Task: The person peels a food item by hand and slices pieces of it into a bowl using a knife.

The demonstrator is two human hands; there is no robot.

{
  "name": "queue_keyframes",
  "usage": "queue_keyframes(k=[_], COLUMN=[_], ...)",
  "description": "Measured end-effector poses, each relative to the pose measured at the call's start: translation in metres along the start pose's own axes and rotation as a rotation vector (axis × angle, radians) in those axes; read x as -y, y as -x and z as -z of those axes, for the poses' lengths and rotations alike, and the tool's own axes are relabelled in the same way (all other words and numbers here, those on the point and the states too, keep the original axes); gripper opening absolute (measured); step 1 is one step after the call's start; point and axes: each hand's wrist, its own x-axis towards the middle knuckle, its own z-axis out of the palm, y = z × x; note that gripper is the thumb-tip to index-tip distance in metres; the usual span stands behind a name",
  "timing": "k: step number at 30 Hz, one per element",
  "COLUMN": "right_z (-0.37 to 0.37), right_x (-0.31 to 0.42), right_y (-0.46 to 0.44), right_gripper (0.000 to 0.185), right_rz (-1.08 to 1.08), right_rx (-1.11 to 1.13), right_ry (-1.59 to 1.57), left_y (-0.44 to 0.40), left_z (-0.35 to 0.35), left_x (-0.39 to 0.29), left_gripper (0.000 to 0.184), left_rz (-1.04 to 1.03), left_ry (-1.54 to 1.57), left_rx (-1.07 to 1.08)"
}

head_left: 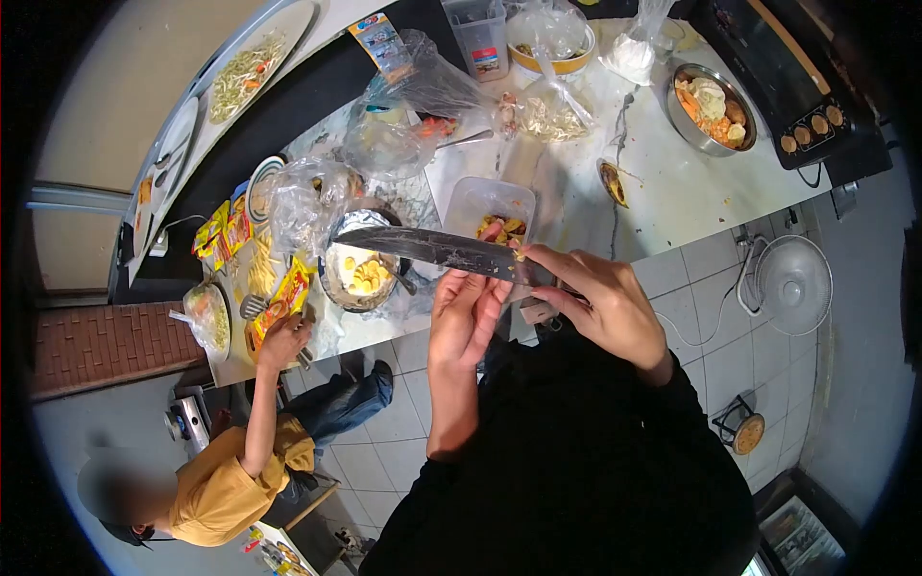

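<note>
A wide dark-bladed kitchen knife (432,247) lies across my view, its tip to the left and bits of food stuck to the blade. My right hand (610,302) grips it at the heel end, fingers above and thumb below. My left hand (463,322) is palm-up at the blade's lower edge, its fingers partly behind the steel. Whatever these fingers hold, if anything, is hidden. Just beyond the blade stands a clear plastic container (490,197) with yellow and brown chopped pieces in it. A pan (357,274) with yellow round slices in a white mixture sits to the left.
A banana peel (613,182) lies on the marble counter (567,216). At the right back are a steel bowl (713,110) of food and an oven (778,77). Plastic bags (384,144) crowd the middle. On the left, another person's hand (283,341) is by yellow packets (288,293).
</note>
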Motion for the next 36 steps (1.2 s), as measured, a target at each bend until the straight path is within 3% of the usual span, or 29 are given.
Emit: queue_keyframes(k=[5, 18, 24, 27, 36], right_z=[-0.013, -0.020, -0.018, -0.019, -0.023], right_x=[-0.006, -0.019, -0.017, -0.017, -0.026], right_y=[-0.005, -0.010, -0.013, -0.013, -0.016], right_gripper=[0.048, 0.043, 0.048, 0.045, 0.030], right_rz=[-0.058, -0.030, -0.143, -0.197, -0.303], right_rx=[-0.075, -0.021, 0.016, 0.020, 0.049], right_ry=[-0.152, -0.085, -0.100, -0.172, -0.290], left_y=[0.001, 0.000, 0.002, 0.001, -0.001], left_z=[0.007, 0.016, 0.019, 0.018, 0.016], left_x=[-0.004, -0.002, -0.004, -0.005, -0.012], left_gripper=[0.041, 0.042, 0.045, 0.044, 0.037], left_rz=[-0.011, -0.010, 0.023, 0.019, -0.021], left_ry=[0.022, 0.036, 0.022, 0.012, -0.049], left_rx=[-0.045, -0.063, -0.046, -0.100, 0.013])
